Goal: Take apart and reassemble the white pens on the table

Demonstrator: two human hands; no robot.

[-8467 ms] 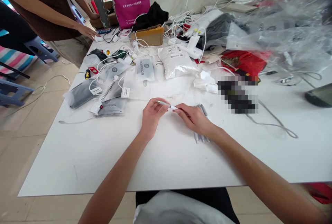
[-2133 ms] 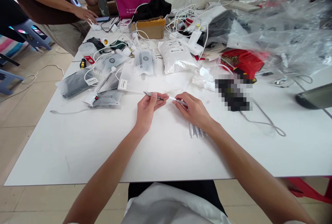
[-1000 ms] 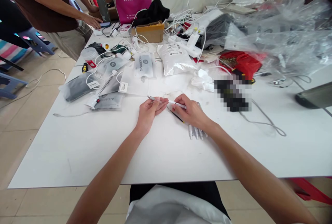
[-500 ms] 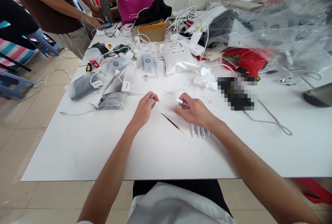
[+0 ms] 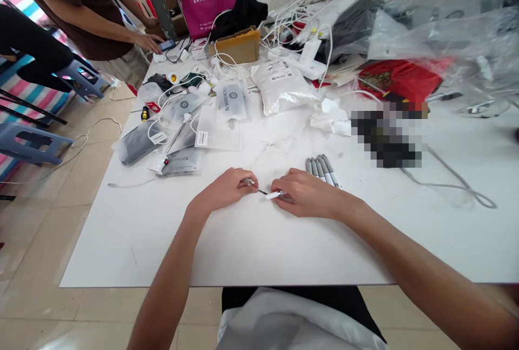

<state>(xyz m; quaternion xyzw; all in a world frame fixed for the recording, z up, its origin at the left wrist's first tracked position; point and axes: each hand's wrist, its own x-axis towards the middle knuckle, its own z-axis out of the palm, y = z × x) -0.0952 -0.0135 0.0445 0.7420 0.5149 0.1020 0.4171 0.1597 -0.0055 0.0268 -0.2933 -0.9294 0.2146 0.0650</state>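
My left hand (image 5: 227,190) is closed, with a small grey pen part (image 5: 247,182) pinched at its fingertips. Opposite it, my right hand (image 5: 302,192) is closed around a white pen barrel (image 5: 275,195), whose end points toward the left hand. Between the two hands shows a short dark length of a pen refill (image 5: 263,192). The rest of that refill is hidden at the right fingers, and I cannot tell which hand holds it. Just beyond my right hand, several grey and white pens (image 5: 322,169) lie side by side on the white table (image 5: 243,247).
Bagged items (image 5: 178,160) and a white stick-like device (image 5: 174,142) lie at left. Farther back are a white plastic parcel (image 5: 281,87), a cardboard box (image 5: 237,47) and tangled cables. A grey cable (image 5: 454,187) loops at right. Another person's hand (image 5: 149,43) rests at the far left corner.
Both hands have come closer together and nearer to me. The refill, which lay bare on the table, is now mostly hidden at my right fingers. The row of pens is more fully visible.
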